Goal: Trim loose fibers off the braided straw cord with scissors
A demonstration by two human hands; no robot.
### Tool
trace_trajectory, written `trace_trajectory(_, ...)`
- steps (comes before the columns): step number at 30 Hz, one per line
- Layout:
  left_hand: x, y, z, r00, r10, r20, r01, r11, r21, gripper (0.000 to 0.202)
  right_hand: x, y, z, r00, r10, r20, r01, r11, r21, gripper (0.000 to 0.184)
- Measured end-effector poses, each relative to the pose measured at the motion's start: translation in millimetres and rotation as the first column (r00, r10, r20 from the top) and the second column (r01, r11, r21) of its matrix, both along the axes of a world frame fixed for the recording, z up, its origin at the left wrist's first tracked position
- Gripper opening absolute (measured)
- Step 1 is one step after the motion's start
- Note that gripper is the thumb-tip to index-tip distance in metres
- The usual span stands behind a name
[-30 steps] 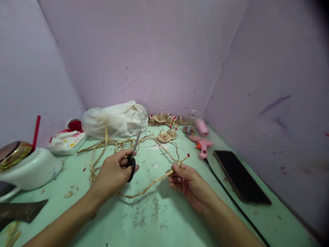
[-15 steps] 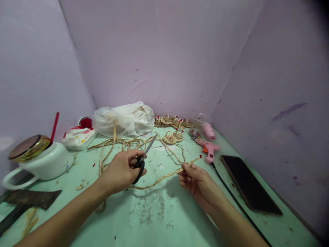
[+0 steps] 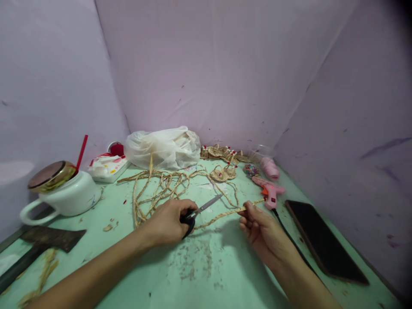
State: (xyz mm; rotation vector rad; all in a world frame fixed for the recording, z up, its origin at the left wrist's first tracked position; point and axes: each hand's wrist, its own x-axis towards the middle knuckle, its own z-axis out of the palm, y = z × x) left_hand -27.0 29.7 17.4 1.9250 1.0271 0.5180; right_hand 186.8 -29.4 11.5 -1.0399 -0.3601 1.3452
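Note:
My left hand (image 3: 172,221) is closed around the black handles of a pair of scissors (image 3: 206,206), whose blades point right and away from me. Between thumb and fingers, my right hand (image 3: 260,225) pinches a braided straw cord (image 3: 222,215) near its end. That end, with a small red tip, reaches toward the pink glue gun (image 3: 270,195). From the pinch the cord runs left and passes behind the scissors and my left hand. Loose loops of straw cord (image 3: 161,189) lie beyond my left hand. A woven straw piece with red beads (image 3: 223,173) rests farther back.
On the left stand a white mug (image 3: 69,197) with a gold lid and a hatchet (image 3: 53,240). A white plastic bag (image 3: 164,148) sits by the back wall. Pink yarn (image 3: 269,168) and a bag of beads (image 3: 251,170) are back right, a phone (image 3: 325,240) at right.
My left hand has moved right with the scissors, whose blades now tilt lower and closer to my right hand. The whole view has shifted slightly, and my right hand keeps its pinch on the cord.

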Motion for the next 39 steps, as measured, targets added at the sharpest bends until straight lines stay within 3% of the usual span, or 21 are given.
trace_trajectory(2, 0.1, -0.8, -1.8, 1.000, 0.017, -0.009, -0.016, 0.998, 0.055, 0.024, -0.2, 0.4, -1.2, 1.000, -0.016, -0.009, 0.016, 1.000, -0.002, 0.019)
trace_trajectory(4, 0.3, -1.0, -0.5, 0.999, 0.031, 0.022, -0.032, 0.999, 0.024, 0.028, -0.5, 0.5, -1.9, 0.999, -0.032, -0.012, 0.032, 0.999, 0.002, 0.020)
trace_trajectory(8, 2.7, -1.8, 9.0, 0.994, 0.037, 0.107, -0.014, 0.979, -0.203, 0.026, -1.6, 1.0, -2.6, 0.999, -0.038, 0.003, 0.038, 0.999, 0.015, 0.020)
trace_trajectory(12, 3.5, -2.2, 19.6, 0.979, 0.089, 0.181, 0.002, 0.893, -0.450, 0.029, -2.8, 1.9, -4.1, 0.996, -0.078, 0.042, 0.078, 0.997, -0.001, 0.022)
trace_trajectory(16, -0.1, 0.6, 19.1, 0.947, 0.163, 0.278, 0.021, 0.829, -0.559, 0.035, -9.8, -0.7, -3.9, 0.999, -0.015, 0.041, 0.015, 1.000, -0.005, 0.026)
trace_trajectory(21, -0.5, 0.6, 9.7, 0.935, 0.137, 0.328, 0.090, 0.801, -0.592, 0.038, -30.0, -10.3, -2.0, 0.976, 0.203, 0.076, -0.206, 0.977, 0.046, 0.031)
trace_trajectory(25, 1.4, -2.1, 6.0, 0.937, 0.113, 0.331, 0.117, 0.790, -0.602, 0.037, -41.9, -14.9, -3.0, 0.952, 0.294, 0.082, -0.300, 0.952, 0.062, 0.038)
trace_trajectory(32, 4.8, -4.4, 1.0, 0.943, 0.107, 0.314, 0.115, 0.783, -0.612, 0.037, -44.7, -16.2, -6.5, 0.957, 0.278, 0.084, -0.284, 0.956, 0.072, 0.032)
trace_trajectory(36, 6.1, -4.3, 5.2, 0.958, 0.084, 0.273, 0.108, 0.778, -0.618, 0.037, -45.0, -15.9, -8.6, 0.959, 0.255, 0.122, -0.261, 0.965, 0.037, 0.025)
trace_trajectory(39, 2.2, 1.1, 10.0, 0.979, 0.038, 0.199, 0.085, 0.814, -0.574, 0.034, -42.6, -14.8, -8.4, 0.964, 0.246, 0.100, -0.251, 0.967, 0.043, 0.023)
